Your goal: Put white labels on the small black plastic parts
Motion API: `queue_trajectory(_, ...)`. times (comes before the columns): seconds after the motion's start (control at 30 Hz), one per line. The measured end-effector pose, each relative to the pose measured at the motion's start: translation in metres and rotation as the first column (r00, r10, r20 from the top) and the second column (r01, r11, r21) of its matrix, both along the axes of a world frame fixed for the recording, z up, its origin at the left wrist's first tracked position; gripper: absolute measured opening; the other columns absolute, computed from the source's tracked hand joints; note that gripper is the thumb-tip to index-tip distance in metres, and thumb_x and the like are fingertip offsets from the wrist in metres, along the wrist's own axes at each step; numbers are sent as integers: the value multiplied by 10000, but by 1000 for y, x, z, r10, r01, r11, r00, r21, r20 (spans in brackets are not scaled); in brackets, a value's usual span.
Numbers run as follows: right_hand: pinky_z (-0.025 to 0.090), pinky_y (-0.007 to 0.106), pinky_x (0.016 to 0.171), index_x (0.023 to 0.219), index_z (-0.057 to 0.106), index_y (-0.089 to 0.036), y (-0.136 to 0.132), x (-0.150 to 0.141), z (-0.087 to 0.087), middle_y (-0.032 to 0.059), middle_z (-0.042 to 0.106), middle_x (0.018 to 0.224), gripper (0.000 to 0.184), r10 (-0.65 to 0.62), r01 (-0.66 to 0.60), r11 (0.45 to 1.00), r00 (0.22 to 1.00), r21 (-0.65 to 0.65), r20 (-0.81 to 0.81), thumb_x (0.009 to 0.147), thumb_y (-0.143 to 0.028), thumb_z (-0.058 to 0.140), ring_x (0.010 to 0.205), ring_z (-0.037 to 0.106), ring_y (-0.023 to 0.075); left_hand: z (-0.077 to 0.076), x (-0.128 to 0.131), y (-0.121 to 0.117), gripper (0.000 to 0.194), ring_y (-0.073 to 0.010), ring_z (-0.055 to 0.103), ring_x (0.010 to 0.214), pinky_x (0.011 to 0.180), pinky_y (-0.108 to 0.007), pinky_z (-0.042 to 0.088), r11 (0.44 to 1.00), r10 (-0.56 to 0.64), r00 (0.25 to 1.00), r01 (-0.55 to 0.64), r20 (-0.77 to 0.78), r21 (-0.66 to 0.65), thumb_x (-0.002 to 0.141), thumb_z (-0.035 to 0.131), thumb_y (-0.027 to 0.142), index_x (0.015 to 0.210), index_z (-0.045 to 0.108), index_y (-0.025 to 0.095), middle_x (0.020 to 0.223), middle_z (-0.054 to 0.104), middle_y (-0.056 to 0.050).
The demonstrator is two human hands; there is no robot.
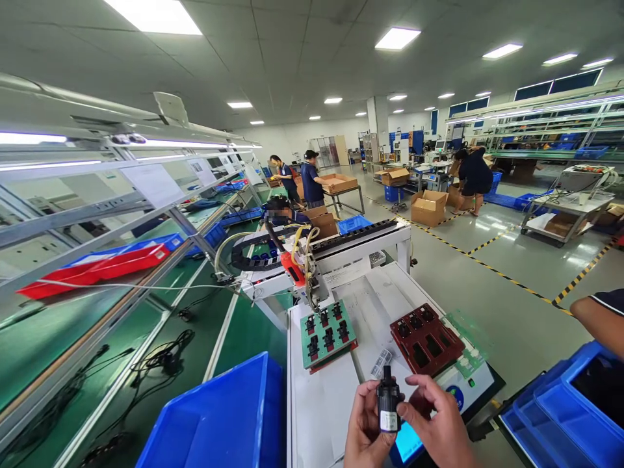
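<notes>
Both hands meet low in the view over the near edge of the white table (pixel 322 403). The left hand (pixel 363 426) and the right hand (pixel 436 426) pinch a small black pump (pixel 389 406) between their fingertips, holding it upright with its white label facing the camera. Just beyond the right hand lies a dark red fixture tray (pixel 426 338); beyond the left hand, a green fixture tray (pixel 327 333) sits under the machine head (pixel 312 279). Left of the left hand stands a blue bin (pixel 219 422). Far beyond, people (pixel 312 179) work among cardboard boxes (pixel 429 207).
</notes>
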State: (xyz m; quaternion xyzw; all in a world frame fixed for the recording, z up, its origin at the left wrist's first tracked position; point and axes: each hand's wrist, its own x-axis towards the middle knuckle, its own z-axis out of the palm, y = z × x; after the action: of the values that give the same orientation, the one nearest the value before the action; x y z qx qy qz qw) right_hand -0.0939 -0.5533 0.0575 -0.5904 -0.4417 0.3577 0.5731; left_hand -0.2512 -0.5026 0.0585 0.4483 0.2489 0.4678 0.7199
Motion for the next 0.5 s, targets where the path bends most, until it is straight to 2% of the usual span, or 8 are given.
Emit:
queue_trajectory(0.13,530,320,661,1305,683,-192,-6,2,2,58,756,814,669,109,-117,992,981,-38,-160,831,-647,814,734,684,252,-5,4,-2,628,-231,669,957,835,-317,513,997,17,998,-12,-68,77,704,942,483,1232,667,280,1109,752,-88)
queue_trajectory(0.27,575,372,782,1370,652,-195,-15,-1,4,91,766,914,776,107,-111,994,951,5,-288,795,-687,826,838,705,283,-18,14,-5,605,-261,688,1019,888,-347,525,995,26,994,-15,-110,97,686,953,479,1201,703,283,1201,731,-90)
queue_trajectory(0.33,571,357,752,1360,665,-201,-19,-2,4,66,733,859,758,61,-62,998,928,9,-369,819,-716,796,781,679,256,-23,20,-7,631,-267,689,1054,923,-350,526,997,-5,997,12,-80,80,666,964,476,1209,695,303,1181,743,-78)
queue_trajectory(0.4,537,317,655,1347,678,-204,-24,-1,4,35,687,789,719,-40,34,999,906,-21,-422,876,-746,721,671,620,208,-25,26,-7,658,-272,689,1098,945,-349,528,998,-22,999,23,-39,50,656,968,477,1226,674,328,1170,756,-70)
queue_trajectory(0.5,509,284,600,1258,718,-214,-30,-1,4,43,696,813,610,-204,204,978,923,-33,-325,921,-721,678,658,607,192,-28,33,-9,689,-302,684,1186,964,-364,548,998,51,999,-51,-19,36,626,986,473,1217,662,330,1265,741,-84)
